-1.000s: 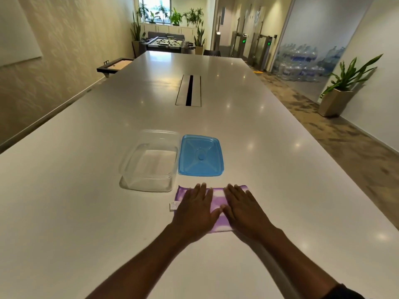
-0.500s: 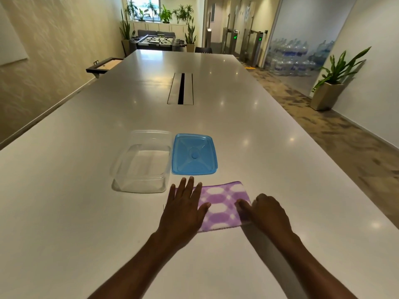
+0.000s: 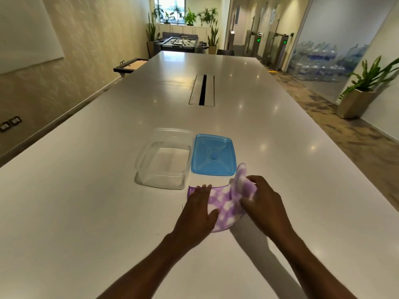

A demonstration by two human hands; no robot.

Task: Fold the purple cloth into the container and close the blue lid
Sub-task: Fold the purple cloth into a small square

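A purple and white patterned cloth [image 3: 226,205] lies on the white table [image 3: 86,201] just in front of me. My left hand [image 3: 197,209] rests flat on its left part, fingers spread. My right hand [image 3: 262,200] pinches the cloth's right edge and holds it lifted and curled upward. Beyond the cloth stands a clear, empty plastic container [image 3: 165,158]. The blue lid [image 3: 213,155] lies flat on the table right beside the container, on its right.
A cable slot [image 3: 202,90] runs along the table's middle farther back. The table's right edge drops to a carpeted floor with a potted plant [image 3: 359,93]. A wall runs along the left.
My right hand has closed on the cloth's right edge and raised it off the table. My left hand stays pressed on the left part. The view has shifted slightly.
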